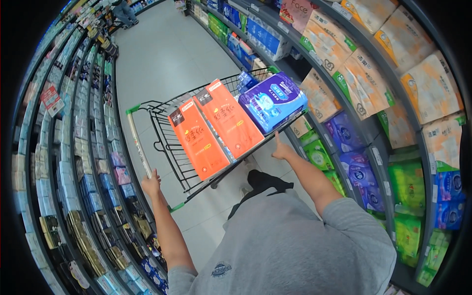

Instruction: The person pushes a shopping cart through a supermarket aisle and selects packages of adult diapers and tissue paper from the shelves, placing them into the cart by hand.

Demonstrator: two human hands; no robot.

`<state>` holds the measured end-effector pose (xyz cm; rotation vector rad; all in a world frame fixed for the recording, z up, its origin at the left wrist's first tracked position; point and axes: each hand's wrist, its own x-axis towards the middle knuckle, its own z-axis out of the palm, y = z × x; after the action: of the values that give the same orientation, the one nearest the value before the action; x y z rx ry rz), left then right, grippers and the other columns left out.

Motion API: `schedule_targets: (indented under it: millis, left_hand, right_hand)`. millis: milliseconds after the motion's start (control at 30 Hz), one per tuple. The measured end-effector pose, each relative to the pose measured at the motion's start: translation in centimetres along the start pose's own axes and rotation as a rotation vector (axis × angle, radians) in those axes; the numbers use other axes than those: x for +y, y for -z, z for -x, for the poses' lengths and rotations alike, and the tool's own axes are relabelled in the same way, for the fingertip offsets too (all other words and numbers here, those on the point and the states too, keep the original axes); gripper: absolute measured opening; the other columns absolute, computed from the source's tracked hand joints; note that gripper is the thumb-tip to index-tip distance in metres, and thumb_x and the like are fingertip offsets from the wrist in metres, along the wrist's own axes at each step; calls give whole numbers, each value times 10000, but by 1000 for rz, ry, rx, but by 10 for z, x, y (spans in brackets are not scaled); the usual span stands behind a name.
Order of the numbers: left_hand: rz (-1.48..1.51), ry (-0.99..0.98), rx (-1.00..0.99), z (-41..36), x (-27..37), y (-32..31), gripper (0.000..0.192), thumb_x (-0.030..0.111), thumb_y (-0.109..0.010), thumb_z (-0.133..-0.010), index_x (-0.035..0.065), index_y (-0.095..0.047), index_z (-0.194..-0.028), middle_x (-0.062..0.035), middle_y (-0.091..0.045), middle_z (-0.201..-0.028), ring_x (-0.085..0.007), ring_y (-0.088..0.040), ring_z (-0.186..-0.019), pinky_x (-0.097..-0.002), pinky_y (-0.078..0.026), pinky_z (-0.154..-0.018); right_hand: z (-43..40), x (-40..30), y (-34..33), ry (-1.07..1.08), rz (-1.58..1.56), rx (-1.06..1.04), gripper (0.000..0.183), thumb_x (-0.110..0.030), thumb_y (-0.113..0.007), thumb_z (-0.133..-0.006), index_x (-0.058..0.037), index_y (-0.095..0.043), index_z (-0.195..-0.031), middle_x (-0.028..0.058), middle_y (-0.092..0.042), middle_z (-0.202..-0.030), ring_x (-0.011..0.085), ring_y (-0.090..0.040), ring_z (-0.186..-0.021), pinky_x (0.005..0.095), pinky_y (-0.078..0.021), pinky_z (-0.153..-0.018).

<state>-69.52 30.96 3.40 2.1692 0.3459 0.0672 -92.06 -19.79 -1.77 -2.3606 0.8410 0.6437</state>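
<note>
A shopping cart of black wire with green corners (177, 96) stands crosswise before me. My left hand (151, 182) is closed around the cart's handle bar (139, 147). Two orange packs of tissue paper (199, 140) (232, 118) lie side by side in the cart. Beside them, at the cart's right end, is a purple and blue plastic pack (273, 101), with a smaller blue pack (246, 81) behind it. My right hand (282, 148) is by the cart's near right rim, index finger extended towards it; whether the fingertip touches the rim cannot be told. I see nothing held in it.
Shelves of small packaged goods (86, 166) line the left side. On the right, shelves hold large tissue packs (363, 79) and green packs (407, 184), close to my right arm. A tiled floor aisle (158, 48) runs ahead. A person's legs (124, 14) show at the far end.
</note>
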Motion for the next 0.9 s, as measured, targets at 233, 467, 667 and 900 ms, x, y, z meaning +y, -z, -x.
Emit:
schedule_targets:
  millis: [233, 467, 667, 900]
  left_hand:
    - [112, 55, 46, 29, 3, 14, 481, 432, -654, -859, -40, -631, -765, -100, -627, -605, -141, -609, -491, -260, -448, -403]
    - [-73, -152, 330, 40, -3, 11, 373, 372, -632, -862, 2, -668, -897, -106, -672, -728, -231, -656, -683, -365, -506, -637]
    - [-45, -144, 441, 55, 12, 11, 404, 324, -600, -860, -8, -624, -1088, -179, -665, -1003, -330, -628, -922, -401, -476, -816]
    - [35, -78, 471, 68, 27, 4, 371, 217, -588, -884, -17, -573, -1172, -170, -615, -1114, -296, -593, -991, -388, -461, -851]
  right_hand:
    - [9, 11, -18, 49, -7, 50, 1088, -291, -685, -740, -95, 89, -1478, 335, -611, -1037, 437, -611, -973, 453, -477, -872]
    - [64, 91, -98, -197, -14, -21, 479, -327, -653, -732, -97, -659, -1152, 214, -619, -1159, 345, -584, -1108, 419, -446, -966]
    - [88, 177, -69, -306, -30, 59, 418, -331, -647, -737, -81, -687, -1069, 160, -654, -1116, 332, -619, -1046, 416, -480, -912]
    - [103, 211, -26, -236, -409, 392, 373, -319, -697, -733, -50, -705, -991, 187, -692, -916, 303, -667, -881, 378, -509, -812]
